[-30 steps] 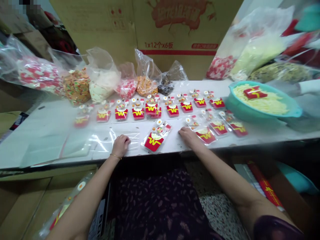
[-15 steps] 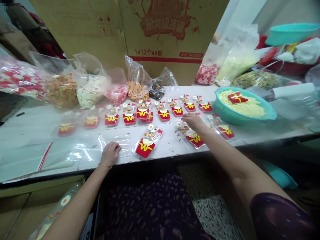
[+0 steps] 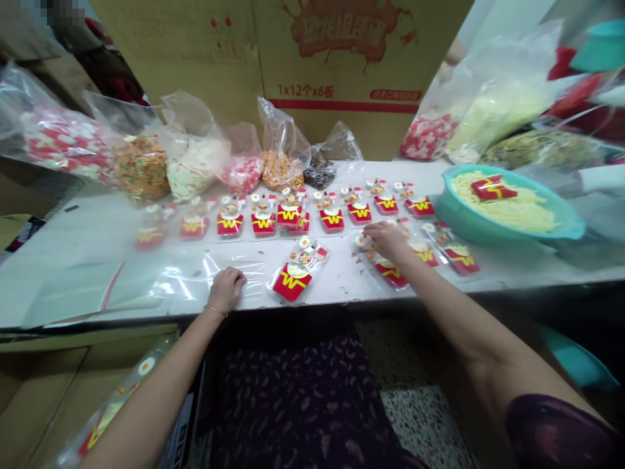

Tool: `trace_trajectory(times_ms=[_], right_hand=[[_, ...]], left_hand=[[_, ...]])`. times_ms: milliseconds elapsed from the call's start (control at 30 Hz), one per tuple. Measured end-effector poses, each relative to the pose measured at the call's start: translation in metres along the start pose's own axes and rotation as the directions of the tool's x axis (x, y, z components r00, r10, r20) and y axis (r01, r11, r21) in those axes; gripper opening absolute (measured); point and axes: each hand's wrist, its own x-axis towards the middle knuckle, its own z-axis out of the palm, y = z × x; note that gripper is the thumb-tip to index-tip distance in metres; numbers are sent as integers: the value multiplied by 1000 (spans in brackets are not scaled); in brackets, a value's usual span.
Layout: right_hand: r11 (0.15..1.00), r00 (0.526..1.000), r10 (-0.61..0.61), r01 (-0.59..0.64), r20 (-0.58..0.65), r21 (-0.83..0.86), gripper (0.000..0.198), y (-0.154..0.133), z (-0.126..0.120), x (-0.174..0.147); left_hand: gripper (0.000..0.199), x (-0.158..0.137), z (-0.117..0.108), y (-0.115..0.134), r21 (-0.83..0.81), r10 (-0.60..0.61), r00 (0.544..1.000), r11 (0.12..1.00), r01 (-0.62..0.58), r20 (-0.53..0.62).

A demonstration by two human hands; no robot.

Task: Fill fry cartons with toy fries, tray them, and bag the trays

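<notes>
My left hand [image 3: 227,290] is at the front of the table, its fingers curled over the right end of flat clear plastic bags [image 3: 185,286]. My right hand [image 3: 388,240] reaches to a clear packet [image 3: 392,272] with a red fries box piece in it. The fingers are closed at the packet's upper end, among small toy food pieces, and partly hide it. Between the hands, a similar packet [image 3: 293,280] lies tilted, with a fried egg and other tiny pieces above its red box. More such packets [image 3: 332,218] form a row behind.
A turquoise basin [image 3: 452,202] of pale yellow strips holds a loose red fries box piece [image 3: 493,187]. Clear bags of small coloured pieces [image 3: 283,170] line the back, before a large carton [image 3: 342,124]. An open cardboard box [image 3: 43,391] stands below, left.
The whole view has shifted, so things appear a little further right. Both hands stay at the same places on the table, with only slight finger movement.
</notes>
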Motion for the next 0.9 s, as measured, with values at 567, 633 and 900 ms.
trace_trajectory(times_ms=[567,633,900], right_hand=[[773,775,-619,574,127,269,28,-160,19,37],[776,777,-619,583,115,243,27,-161,24,38],[783,773,-619,590,143,198,34,-157,18,57]], left_hand=[[10,-1,-2,4,-39,-16,1000,999,15,-15],[10,-1,-2,4,-37,-14,1000,999,14,-17],[11,-1,-4,6,-27,-15,1000,1000,15,-9]])
